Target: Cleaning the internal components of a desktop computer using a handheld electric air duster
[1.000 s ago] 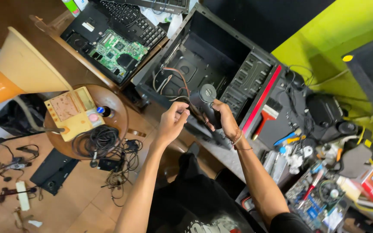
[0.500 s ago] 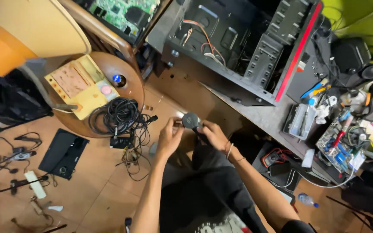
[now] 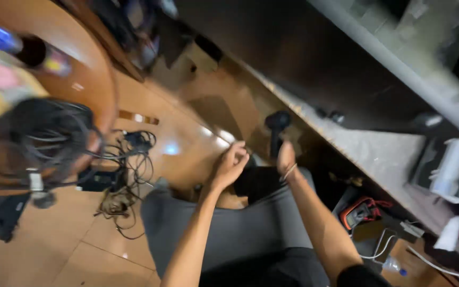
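Black dark tool, blurred, stands upright over the person's lap, just below the desk edge. Right hand grips its lower part. Left hand is curled closed just beside it, apart from the tool. Tangled cables lie on the tiled floor, near the round table.

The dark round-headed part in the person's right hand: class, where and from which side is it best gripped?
Probably by the narrow stem below the round head of the dark part, from below, as the right hand does. The left hand is fisted beside it.
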